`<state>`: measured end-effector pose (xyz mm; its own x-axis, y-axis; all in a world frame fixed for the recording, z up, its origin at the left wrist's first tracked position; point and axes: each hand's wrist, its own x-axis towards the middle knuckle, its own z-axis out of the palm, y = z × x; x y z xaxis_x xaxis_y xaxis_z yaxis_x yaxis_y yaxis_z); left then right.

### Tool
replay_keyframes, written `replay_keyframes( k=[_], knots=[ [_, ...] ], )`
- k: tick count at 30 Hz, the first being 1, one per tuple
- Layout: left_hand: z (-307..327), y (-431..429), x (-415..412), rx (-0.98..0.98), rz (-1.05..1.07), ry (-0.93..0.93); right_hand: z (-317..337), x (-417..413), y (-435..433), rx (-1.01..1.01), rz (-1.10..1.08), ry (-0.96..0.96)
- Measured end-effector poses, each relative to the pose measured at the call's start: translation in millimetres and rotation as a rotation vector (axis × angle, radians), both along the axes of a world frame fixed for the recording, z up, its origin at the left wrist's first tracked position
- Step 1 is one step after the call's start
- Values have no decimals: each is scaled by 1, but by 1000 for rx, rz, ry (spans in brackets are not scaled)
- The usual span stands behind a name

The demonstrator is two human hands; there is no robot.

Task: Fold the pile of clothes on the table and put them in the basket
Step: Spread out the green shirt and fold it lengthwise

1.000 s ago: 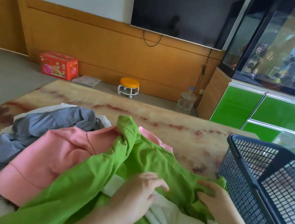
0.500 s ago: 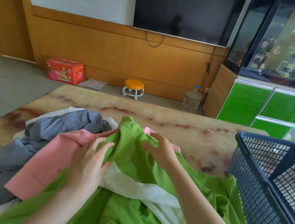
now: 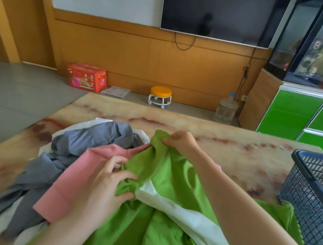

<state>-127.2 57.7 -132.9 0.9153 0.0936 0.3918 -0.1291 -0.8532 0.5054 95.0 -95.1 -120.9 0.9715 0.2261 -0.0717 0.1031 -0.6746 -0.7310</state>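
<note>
Barely begun: my L hand (image 3: 102, 187) and R hand (image 3: 180, 142) pinched the green top (image 3: 168, 179) at mid table (image 3: 226, 148); rest of pile (image 3: 79, 149) lay unfolded, basket (image 3: 311, 203) at right edge showed no clothes.

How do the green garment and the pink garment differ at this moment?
The green garment is gripped by both the left hand and the right hand; the pink garment by neither. The green garment lies over part of the pink garment. Both are unfolded, on the table.
</note>
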Motion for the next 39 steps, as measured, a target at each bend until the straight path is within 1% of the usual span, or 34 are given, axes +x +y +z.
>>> replay_keyframes(
  k=[2, 5, 8, 10, 12, 14, 17, 19, 21, 22, 23, 25, 27, 29, 30, 33, 35, 37, 38, 39],
  knots=[
    [4, 9, -1, 13, 23, -140, 7, 1, 13, 178, 5, -45],
    [19, 29, -6, 44, 106, -245, 29, 3, 40, 295, 1, -112],
    [26, 49, -12, -71, 215, -357, 49, 10, 66, 432, -28, -148],
    [23, 59, -14, -173, 245, -360, 56, 17, 78, 452, -30, -188],
    [17, 67, -11, -238, 249, -293, 53, 22, 88, 392, -22, -204],
    [9, 69, -10, -221, 239, -219, 39, 25, 94, 268, 5, -128],
    [11, 66, -10, -168, 218, -34, 13, 25, 86, 51, 54, -3],
    [14, 61, -7, -98, 200, 70, 4, 29, 73, -98, 64, -18],
    [17, 56, -1, -1, 204, 52, 3, 29, 63, -220, 60, -26],
    [18, 55, 3, 22, 233, 22, 4, 30, 60, -221, 32, -44],
    [18, 56, 6, 37, 276, -3, 6, 29, 59, -170, -4, -78],
    [16, 63, 10, 46, 330, -65, 12, 28, 64, 16, -100, -181],
    [15, 70, 11, 65, 358, -110, 18, 26, 75, 113, -139, -241],
    [12, 74, 15, 68, 384, -94, 16, 25, 86, 77, -120, -256],
    [7, 76, 17, 57, 394, -54, 10, 24, 90, 33, -105, -246],
    [-9, 83, 23, 44, 419, 145, -14, 19, 94, -31, -89, -168],
    [-10, 82, 21, -73, 380, 218, -24, 20, 90, -6, -87, -139],
    [0, 78, 17, -206, 316, 196, -21, 23, 83, -43, -59, -113],
    [6, 76, 15, -246, 306, 171, -18, 25, 79, -82, -43, -101],
    [8, 76, 15, -241, 318, 138, -14, 26, 76, -108, -36, -103]
  ],
)
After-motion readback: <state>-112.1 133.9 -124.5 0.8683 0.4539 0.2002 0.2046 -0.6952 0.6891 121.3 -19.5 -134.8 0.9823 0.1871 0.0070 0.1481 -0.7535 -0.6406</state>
